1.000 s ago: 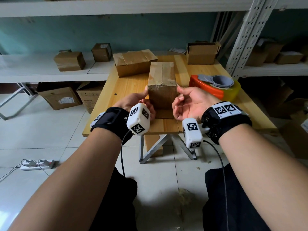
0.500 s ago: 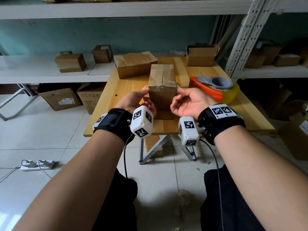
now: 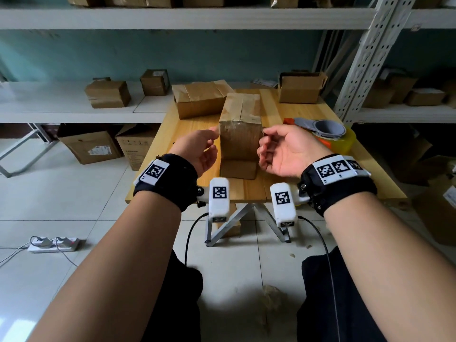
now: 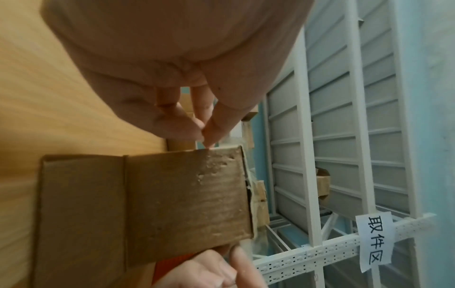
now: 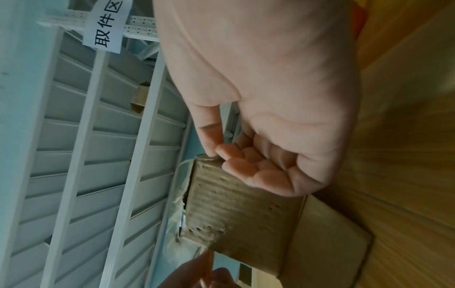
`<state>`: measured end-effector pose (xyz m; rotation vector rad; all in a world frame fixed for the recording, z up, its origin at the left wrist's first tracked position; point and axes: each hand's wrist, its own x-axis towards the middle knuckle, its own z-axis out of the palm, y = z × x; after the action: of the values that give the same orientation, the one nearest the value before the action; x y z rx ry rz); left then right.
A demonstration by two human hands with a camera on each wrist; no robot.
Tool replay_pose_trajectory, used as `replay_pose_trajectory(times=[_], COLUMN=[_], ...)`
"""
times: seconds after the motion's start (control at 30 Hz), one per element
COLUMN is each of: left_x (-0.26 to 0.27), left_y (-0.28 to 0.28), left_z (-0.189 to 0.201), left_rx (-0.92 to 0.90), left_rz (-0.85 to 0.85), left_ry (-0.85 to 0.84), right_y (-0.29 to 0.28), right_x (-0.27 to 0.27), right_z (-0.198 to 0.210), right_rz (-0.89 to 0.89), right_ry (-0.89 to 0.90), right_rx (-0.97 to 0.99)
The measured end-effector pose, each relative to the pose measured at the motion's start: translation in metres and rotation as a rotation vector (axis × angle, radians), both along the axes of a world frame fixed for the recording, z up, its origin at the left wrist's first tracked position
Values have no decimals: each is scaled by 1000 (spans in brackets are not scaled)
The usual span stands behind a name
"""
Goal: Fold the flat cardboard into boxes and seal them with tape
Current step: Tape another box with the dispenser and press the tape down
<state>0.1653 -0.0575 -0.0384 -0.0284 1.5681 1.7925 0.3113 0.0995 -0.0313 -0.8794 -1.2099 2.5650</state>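
Note:
A brown cardboard box stands upright on the wooden table. Clear tape runs over its top, and a bottom flap lies toward me. My left hand is at the box's left side, thumb tip on the upper near corner. In the left wrist view the left hand's thumb and forefinger meet at that corner of the box. My right hand mirrors it on the right. In the right wrist view the right hand's thumb touches the box's corner and its fingers curl into the palm.
An orange tape dispenser with a clear roll lies on the table to the right of the box. A taped box and an open box sit at the table's far end. A metal rack upright rises at the right. A power strip lies on the floor.
Both hands have drawn slightly outward off the box's near face, thumbs staying at its top corners. The box has not moved.

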Motion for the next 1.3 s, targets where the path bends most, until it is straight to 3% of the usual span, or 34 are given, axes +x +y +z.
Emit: replay_pose_trajectory(times=[0.27, 0.47, 0.67, 0.93, 1.3], left_x=[1, 12, 18, 24, 22], left_y=[-12, -9, -2, 3, 3], left_z=[5, 10, 9, 4, 0], left_rx=[57, 23, 13, -78, -75], left_rz=[2, -1, -31, -31, 7], left_ry=[53, 198, 299, 606, 697], right_y=[5, -4, -10, -10, -8], right_x=[10, 9, 5, 4, 5], right_z=[9, 10, 8, 2, 0], right_rz=[-31, -11, 23, -15, -97], right_ry=[-8, -75, -76, -91, -80], right_rx=[139, 536, 599, 805, 1087])
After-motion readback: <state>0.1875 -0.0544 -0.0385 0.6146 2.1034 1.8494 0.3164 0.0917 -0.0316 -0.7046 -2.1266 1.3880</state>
